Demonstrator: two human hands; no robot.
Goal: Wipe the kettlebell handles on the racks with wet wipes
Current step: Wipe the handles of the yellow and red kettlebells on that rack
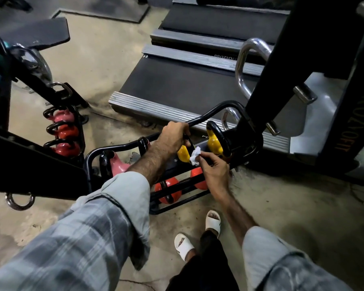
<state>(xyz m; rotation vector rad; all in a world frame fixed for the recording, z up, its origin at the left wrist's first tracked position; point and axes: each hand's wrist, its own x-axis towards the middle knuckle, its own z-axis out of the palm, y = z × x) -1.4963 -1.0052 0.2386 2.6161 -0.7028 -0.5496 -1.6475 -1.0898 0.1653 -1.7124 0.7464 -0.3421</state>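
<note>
A low black rack (122,146) holds kettlebells on two tiers. My left hand (172,136) grips the black handle of a yellow kettlebell (182,154) on the upper tier. My right hand (213,168) pinches a crumpled white wet wipe (195,155) and presses it against that handle's lower part. A second yellow kettlebell (214,141) stands just to the right. Orange kettlebells (168,191) sit on the lower tier, a pink one (118,164) at the upper tier's left end.
Another rack (80,131) with pink and red kettlebells (64,131) stands to the left. Treadmill decks (177,80) lie behind the rack. A black machine upright (282,66) rises at the right. My feet in white slides (213,221) stand on the concrete floor.
</note>
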